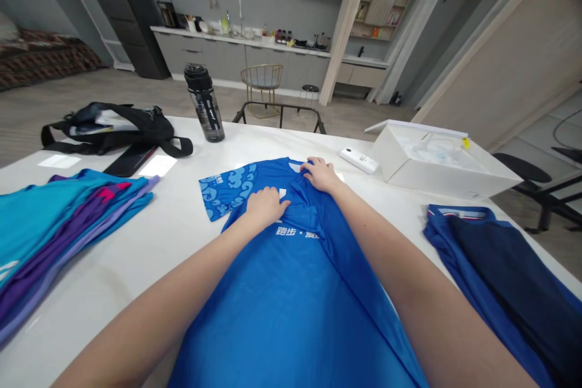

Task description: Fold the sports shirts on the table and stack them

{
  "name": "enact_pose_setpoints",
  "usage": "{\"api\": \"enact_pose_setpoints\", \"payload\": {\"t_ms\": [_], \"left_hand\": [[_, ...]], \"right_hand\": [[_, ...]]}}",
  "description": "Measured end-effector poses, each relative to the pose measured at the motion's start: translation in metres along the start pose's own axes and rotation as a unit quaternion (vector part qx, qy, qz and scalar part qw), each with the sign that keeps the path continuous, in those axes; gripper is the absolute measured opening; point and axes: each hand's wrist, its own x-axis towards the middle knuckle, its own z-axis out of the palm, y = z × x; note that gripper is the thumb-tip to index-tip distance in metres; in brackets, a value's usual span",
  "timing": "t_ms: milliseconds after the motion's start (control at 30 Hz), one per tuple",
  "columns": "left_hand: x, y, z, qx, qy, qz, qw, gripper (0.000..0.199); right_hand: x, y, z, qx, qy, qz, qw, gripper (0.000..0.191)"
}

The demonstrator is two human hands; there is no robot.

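A blue T-shirt [282, 303] with white lettering lies on the white table [109, 279], its near end running off the bottom of the view. Its patterned left sleeve is spread out flat, while the right side is folded inward over the chest. My left hand [266, 206] rests on the upper chest, its fingers curled on the cloth beside a small white patch. At the collar and right shoulder, my right hand [319, 174] has its fingers bent over the folded fabric.
Teal and purple shirts [59, 212] are stacked at left, near a black bag [118, 127], a phone [130, 159] and a bottle [207, 106]. A white remote-like object [358, 160], an open white box [436, 170] and folded dark blue clothes [504, 279] are on the right.
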Motion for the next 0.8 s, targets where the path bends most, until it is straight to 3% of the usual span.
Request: {"api": "enact_pose_setpoints", "payload": {"t_ms": [133,233,400,567,700,800], "left_hand": [[0.002,0.002,0.001,0.013,-0.021,0.006,1.000,0.043],[0.001,0.005,-0.002,-0.028,-0.022,0.013,0.999,0.032],[0.007,0.013,-0.023,-0.164,0.073,0.010,0.984,0.024],[0.051,0.007,-0.035,-0.275,0.133,0.027,0.952,0.010],[0.089,-0.009,-0.018,-0.272,0.064,-0.026,0.960,0.016],[0.100,-0.020,-0.003,-0.237,0.018,-0.051,0.970,0.021]], "right_hand": [[-0.001,-0.001,-0.002,-0.012,0.009,-0.035,0.999,0.030],[-0.006,0.003,-0.007,-0.025,0.038,-0.001,0.999,0.027],[-0.022,0.029,-0.029,-0.043,0.090,0.104,0.990,0.030],[-0.023,0.057,-0.047,-0.048,0.076,0.167,0.982,0.032],[-0.010,0.066,-0.035,-0.034,0.040,0.190,0.980,0.030],[-0.001,0.068,-0.017,-0.022,0.009,0.197,0.980,0.028]]}}
